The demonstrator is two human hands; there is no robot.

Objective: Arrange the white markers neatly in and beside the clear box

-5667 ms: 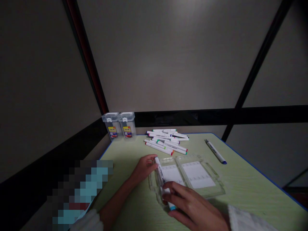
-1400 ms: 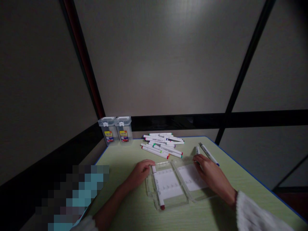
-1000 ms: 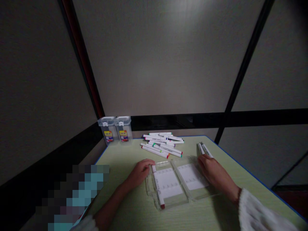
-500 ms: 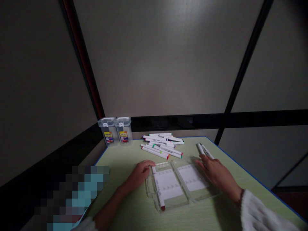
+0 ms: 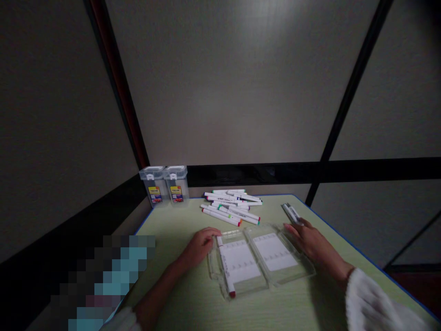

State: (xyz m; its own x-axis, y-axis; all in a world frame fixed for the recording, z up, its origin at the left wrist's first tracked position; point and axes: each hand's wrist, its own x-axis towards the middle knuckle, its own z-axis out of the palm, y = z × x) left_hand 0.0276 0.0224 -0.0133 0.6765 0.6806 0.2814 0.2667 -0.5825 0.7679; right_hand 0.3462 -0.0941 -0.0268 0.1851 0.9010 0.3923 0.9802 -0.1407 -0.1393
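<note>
Clear plastic, and it's wide open in front of me: the case (image 5: 256, 254) lies flat on the pale green table (image 5: 186, 303), hinge down the middle, white printed cards (image 5: 274, 252) in both halves. And there's the change! Two white markers (image 5: 291, 214) now lie side by side at one o'clock, so they make a pair, while a single red-ended marker (image 5: 226, 266) sits along the case's nine o'clock side. My right hand (image 5: 315, 243) is at the pair's near ends, fingers bunched close; whether they grip, I can't tell. Over at ten o'clock, my left hand (image 5: 200, 246) curls narrow at the case's corner, pinch hidden. Slim, glossy barrels; more markers (image 5: 220, 217) heap at eleven.
</note>
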